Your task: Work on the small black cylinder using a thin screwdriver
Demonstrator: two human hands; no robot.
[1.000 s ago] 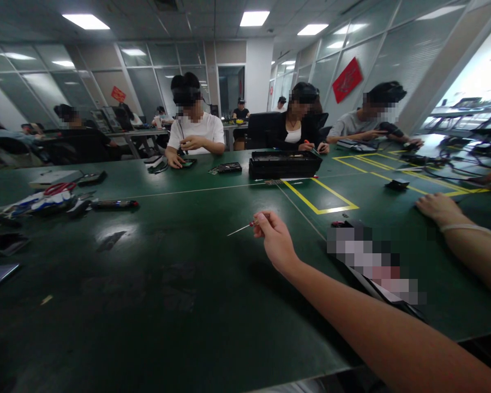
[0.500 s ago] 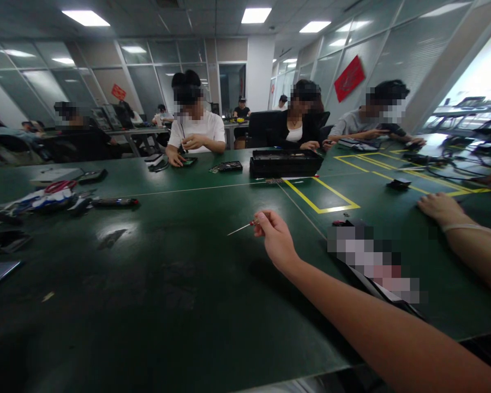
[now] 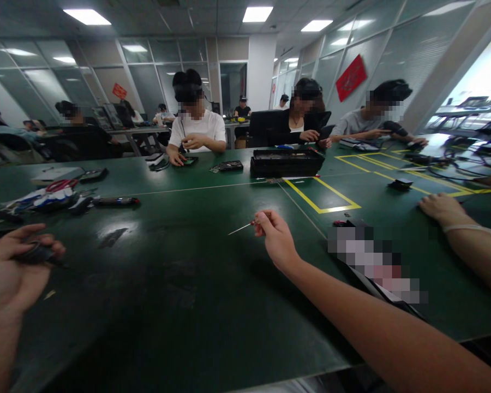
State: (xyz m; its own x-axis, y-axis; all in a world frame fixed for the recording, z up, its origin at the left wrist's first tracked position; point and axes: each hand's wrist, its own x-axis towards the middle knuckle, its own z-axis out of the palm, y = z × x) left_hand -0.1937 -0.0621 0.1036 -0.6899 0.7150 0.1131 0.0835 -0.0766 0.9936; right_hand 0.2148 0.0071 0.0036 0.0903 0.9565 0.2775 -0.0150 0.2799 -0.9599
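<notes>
My right hand point(image 3: 276, 237) is closed on a small screwdriver point(image 3: 241, 228), held above the middle of the table. Its thin metal shaft points left and slightly down, and a bit of red shows by the fingers; most of the handle is hidden in the grip. At the left edge, my left hand point(image 3: 14, 273) is turned palm up with fingers curled around a small dark object point(image 3: 36, 252). That object is blurred and partly covered by the fingers, and I cannot make out its kind.
On the green table point(image 3: 155, 305), a black tray point(image 3: 286, 164) stands at the far side. Tangled cables and tools point(image 3: 45, 196) lie at left, near a dark pen-shaped tool point(image 3: 117, 202). A blurred-out item point(image 3: 372, 267) lies beside my right forearm. Another person's arm point(image 3: 462, 224) rests at right.
My left hand has come into view at the left edge with the dark object in it. My right hand and the screwdriver have stayed put. A person opposite has raised a dark flat item.
</notes>
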